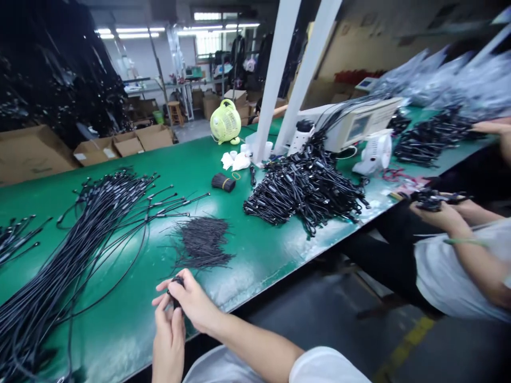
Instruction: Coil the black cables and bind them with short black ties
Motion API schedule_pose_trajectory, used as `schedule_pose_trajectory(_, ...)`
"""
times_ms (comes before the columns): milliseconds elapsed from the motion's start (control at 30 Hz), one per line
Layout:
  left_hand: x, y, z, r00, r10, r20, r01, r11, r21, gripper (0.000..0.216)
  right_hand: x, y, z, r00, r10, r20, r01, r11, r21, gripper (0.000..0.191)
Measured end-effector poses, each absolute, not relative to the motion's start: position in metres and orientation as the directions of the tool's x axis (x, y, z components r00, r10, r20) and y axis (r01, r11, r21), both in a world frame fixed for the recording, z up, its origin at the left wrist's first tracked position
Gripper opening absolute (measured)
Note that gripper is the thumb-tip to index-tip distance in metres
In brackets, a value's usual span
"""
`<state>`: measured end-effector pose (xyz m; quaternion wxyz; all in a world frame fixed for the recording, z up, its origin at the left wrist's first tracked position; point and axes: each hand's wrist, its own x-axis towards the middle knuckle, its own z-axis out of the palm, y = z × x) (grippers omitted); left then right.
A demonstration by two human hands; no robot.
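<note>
1. Long green table (120, 324); two white posts (275, 80) rising from it
2. Cardboard boxes (128, 142) beyond its far edge; stool (174, 111) behind
3. Tube lights (136, 32) overhead; bright window (207, 43) at back
4. Grey floor (319, 319); yellow line (411, 340)

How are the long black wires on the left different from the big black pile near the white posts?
The long black cables lie stretched out in nearly straight strands; the heap of black cables is coiled into small bundles. The long black cables spread flat; the heap of black cables is piled high. Both are black and rest on the green table.
</note>
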<state>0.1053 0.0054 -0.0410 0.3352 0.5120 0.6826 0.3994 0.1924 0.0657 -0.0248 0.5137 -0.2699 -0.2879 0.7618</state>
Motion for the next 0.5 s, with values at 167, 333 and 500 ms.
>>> schedule_pose_trajectory(167, 0.117, 0.000, -0.040, -0.275, 0.959, -0.073, 0.233, 0.141, 0.962, 0.057, 0.204, 0.070, -0.027, -0.356, 0.933, 0.049, -0.548, -0.166, -0.820, 0.052)
schedule_pose_trajectory(333, 0.129, -0.008, -0.039, -0.176, 0.935, -0.307, -0.087, 0.296, 0.951, 0.047, 0.215, 0.073, -0.013, -0.183, 0.983, -0.021, -0.650, -0.137, -0.747, 0.028)
schedule_pose_trajectory(500, 0.123, 0.004, -0.040, -0.100, 0.901, -0.423, -0.114, 0.412, 0.904, 0.050, 0.223, 0.065, -0.020, -0.280, 0.960, 0.003, -0.660, -0.190, -0.727, 0.059)
